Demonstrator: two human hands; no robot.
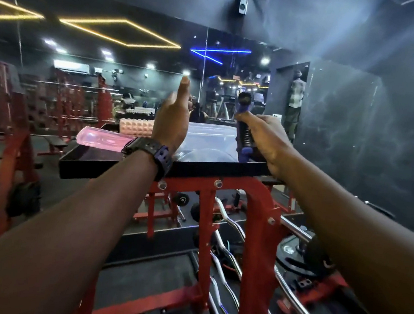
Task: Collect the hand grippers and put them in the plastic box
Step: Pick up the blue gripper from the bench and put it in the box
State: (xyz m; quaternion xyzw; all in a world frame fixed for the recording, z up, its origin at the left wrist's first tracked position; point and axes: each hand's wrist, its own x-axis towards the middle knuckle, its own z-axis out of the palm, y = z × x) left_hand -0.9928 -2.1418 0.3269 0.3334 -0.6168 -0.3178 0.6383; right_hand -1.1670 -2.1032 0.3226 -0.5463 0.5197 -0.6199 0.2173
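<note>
Gripping a hand gripper upright in right hand above clear plastic box — likely for dropping in; left hand spread, empty.

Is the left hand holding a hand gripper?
No, the left hand is open and empty above the plastic box; the right hand holds the hand gripper.

Purple-black hand gripper, pink lid, red frame
</note>
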